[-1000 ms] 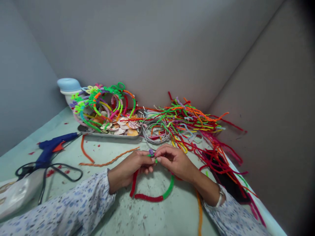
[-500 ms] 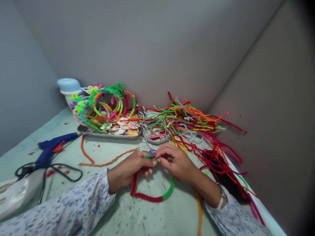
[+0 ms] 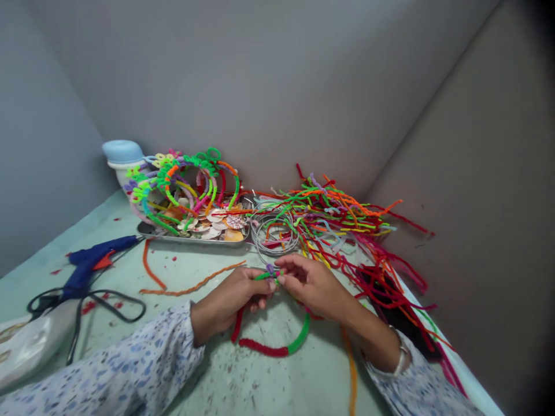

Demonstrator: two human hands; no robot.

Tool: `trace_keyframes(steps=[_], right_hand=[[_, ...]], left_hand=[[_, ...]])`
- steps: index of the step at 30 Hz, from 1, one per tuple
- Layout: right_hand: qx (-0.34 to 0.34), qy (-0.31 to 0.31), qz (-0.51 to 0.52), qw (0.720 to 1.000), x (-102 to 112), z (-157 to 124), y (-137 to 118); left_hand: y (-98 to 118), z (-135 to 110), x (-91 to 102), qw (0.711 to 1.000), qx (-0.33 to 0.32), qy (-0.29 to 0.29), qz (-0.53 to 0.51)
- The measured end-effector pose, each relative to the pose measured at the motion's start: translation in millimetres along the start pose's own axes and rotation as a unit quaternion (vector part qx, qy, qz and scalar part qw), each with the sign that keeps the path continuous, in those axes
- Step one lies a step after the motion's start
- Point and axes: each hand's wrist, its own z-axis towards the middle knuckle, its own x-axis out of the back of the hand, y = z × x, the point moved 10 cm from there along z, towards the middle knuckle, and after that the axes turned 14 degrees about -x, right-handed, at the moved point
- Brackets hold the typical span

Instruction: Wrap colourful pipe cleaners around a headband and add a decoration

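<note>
A hoop wound with red and green pipe cleaner (image 3: pixel 265 348) hangs below my hands, its red and green lower part showing near the table. My left hand (image 3: pixel 232 293) pinches the hoop's upper part, where green and purple pipe cleaner (image 3: pixel 269 270) pieces stick up between the fingers. Thumb and fingers of my right hand (image 3: pixel 314 286) are closed on the same small knot of pipe cleaner from the other side. Fingers hide part of the hoop and the exact grip.
Behind the hands stands a metal tray (image 3: pixel 195 241) of shells with finished hoops (image 3: pixel 191 185). Wire coils (image 3: pixel 275 234) and a heap of pipe cleaners (image 3: pixel 342 208) lie to its right. A blue glue gun (image 3: pixel 89 260) with black cord, a blue-lidded bottle (image 3: pixel 124 153) and a plastic bag (image 3: pixel 34 341) are left.
My right fingers have shifted slightly around the knot, and more green and pink pipe cleaner shows between the hands. The hoop has moved a little to the right.
</note>
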Motion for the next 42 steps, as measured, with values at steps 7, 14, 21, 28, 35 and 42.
trace_keyframes(steps=[7, 14, 21, 28, 35, 42], right_hand=[[-0.088, -0.035, 0.032, 0.995, -4, 3, 14], [-0.16, -0.074, 0.097, 0.98, -11, 0, 15], [-0.155, -0.072, 0.104, 0.98, -12, 0, 16], [-0.106, -0.048, 0.087, 0.989, -6, 1, 10], [-0.126, -0.03, 0.023, 0.991, -2, 1, 15], [-0.136, -0.021, 0.016, 0.99, -2, 1, 16]], left_hand=[[5, -1, -0.6, 0.999, -0.015, 0.003, 0.046], [11, -1, -3.9, 0.998, -0.039, 0.0, 0.056], [14, 0, -2.0, 0.998, -0.047, 0.02, 0.046], [15, 1, -4.1, 0.997, -0.053, 0.012, 0.045], [13, 1, 0.1, 0.997, -0.052, 0.02, 0.059], [12, 1, 1.9, 0.996, -0.053, 0.022, 0.062]])
